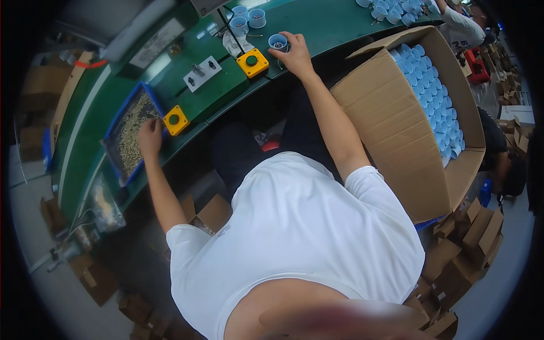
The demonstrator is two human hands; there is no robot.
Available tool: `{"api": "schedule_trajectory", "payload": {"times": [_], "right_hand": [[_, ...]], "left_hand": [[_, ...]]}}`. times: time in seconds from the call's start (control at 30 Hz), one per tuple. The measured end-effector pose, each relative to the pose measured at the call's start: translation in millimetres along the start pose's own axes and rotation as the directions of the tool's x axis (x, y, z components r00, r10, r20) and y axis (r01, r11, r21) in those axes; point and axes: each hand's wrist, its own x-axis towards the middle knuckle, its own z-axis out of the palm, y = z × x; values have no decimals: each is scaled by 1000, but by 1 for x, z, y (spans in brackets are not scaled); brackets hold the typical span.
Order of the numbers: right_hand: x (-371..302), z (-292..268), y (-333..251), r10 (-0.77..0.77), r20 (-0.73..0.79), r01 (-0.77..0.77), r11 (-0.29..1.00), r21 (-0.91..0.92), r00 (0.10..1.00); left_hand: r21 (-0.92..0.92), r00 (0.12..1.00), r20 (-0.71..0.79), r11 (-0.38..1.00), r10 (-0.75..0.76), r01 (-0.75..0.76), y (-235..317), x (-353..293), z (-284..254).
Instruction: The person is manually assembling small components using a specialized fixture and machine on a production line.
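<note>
Blurred reddish patch (340, 326), btm edge, too close to ID; white cotton-look tee (306, 226) w/ soft folds fills btm ctr. R hand (294, 55), top ctr, grips rnd lt-blue cup (277, 37) btwn thumb & fingers; bits (278, 43) inside too tiny to ID. L hand (150, 137), left side, at edge of blue tray (122, 112) w/ grainy beige pcs (131, 133); fingertips unclear, can't tell if it's pinching any. Brown cardboard ctn (385, 124), right, holds rows of blue cups (430, 96), partly hidden by its wall. Loose cups (394, 11), top edge, cut off.
</note>
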Motion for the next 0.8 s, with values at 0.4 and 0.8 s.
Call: {"api": "schedule_trajectory", "payload": {"times": [0.4,0.8], "right_hand": [[37,35,-3,81,115,-121,904,410,990],[213,-62,202,100,-587,-433,776,-459,803]], "left_hand": [[40,997,-55,998,48,-46,-17,-7,2],[26,998,-68,1000,8,-6,0,-6,1]]}}
